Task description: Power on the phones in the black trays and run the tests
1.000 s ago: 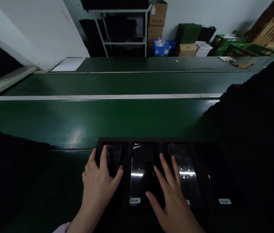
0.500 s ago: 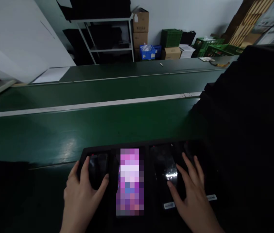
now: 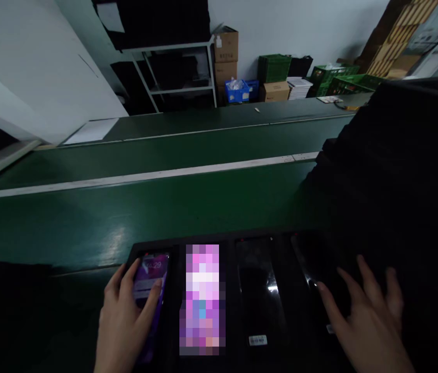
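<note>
So, everything sits in or round a black tray (image 3: 231,237) at the near edge of the green tabletop (image 3: 164,207), w/ four phones side by side in its slots. At the tray's left end the L hand (image 3: 123,316) grips the 1st phone (image 3: 152,268): fingers (image 3: 126,274) curled round its left edge, thumb laid across the lit purple screen. Just right of it, in the next slot, the 2nd phone (image 3: 202,298) lies flat, screen lit pink and white, nothing touching it. Right of tray centre the 3rd phone (image 3: 260,290) lies dark, a glint on the glass and a small white label (image 3: 258,340) at its near end. At the tray's right end the 4th phone (image 3: 311,267) is dark too. The R hand (image 3: 366,321) rests on its near half, fingers (image 3: 366,282) spread and open, gripping nothing. Right of the tray, touching or v. close (can't tell), rises a tall black stack (image 3: 397,171). Beyond the tray a white stripe (image 3: 145,177) runs across the tabletop. Far behind are a metal rack (image 3: 180,72), cardboard boxes (image 3: 227,49) and green crates (image 3: 275,66).
</note>
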`<state>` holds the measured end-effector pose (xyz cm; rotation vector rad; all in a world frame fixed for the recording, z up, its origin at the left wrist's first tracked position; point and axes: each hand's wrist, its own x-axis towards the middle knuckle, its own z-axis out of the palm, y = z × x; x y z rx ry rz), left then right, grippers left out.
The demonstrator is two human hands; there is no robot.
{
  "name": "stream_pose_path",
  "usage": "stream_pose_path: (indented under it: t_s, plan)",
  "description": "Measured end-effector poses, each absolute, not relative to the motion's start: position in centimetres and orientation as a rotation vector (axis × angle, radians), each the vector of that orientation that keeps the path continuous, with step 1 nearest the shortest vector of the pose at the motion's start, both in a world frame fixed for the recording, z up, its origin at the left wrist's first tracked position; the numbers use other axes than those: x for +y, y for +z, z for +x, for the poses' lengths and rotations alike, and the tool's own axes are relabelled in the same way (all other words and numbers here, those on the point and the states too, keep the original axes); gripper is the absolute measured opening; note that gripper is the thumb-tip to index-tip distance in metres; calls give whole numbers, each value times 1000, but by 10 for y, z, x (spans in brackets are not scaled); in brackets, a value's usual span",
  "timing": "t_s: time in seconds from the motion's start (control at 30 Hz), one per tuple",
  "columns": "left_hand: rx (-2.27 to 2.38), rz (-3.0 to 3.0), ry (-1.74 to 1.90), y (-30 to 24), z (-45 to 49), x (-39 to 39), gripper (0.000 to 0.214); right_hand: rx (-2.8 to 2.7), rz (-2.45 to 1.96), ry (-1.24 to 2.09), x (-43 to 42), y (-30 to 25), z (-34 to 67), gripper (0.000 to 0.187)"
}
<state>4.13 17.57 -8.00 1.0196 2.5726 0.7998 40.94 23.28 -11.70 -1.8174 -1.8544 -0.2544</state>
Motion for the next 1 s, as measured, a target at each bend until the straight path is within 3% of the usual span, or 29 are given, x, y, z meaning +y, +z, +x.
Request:
stream_pose_path:
  t_s: [0.17, 0.33, 0.77, 1.0]
  plan:
    - [2532, 1064, 829, -73, 53, 174, 94, -1646, -1983, 115, 249, -111, 413, 79]
    - [2523, 1068, 847, -72, 51, 171, 90, -1628, -1941, 369, 259, -93, 418, 69]
    - [2497, 1020, 909, -75, 50, 168, 86, -1777, -1724, 292, 253, -93, 430, 71]
    - [2292, 667, 1009, -100, -13, 159, 95, -1920, -1630, 174, 256, -91, 442, 66]
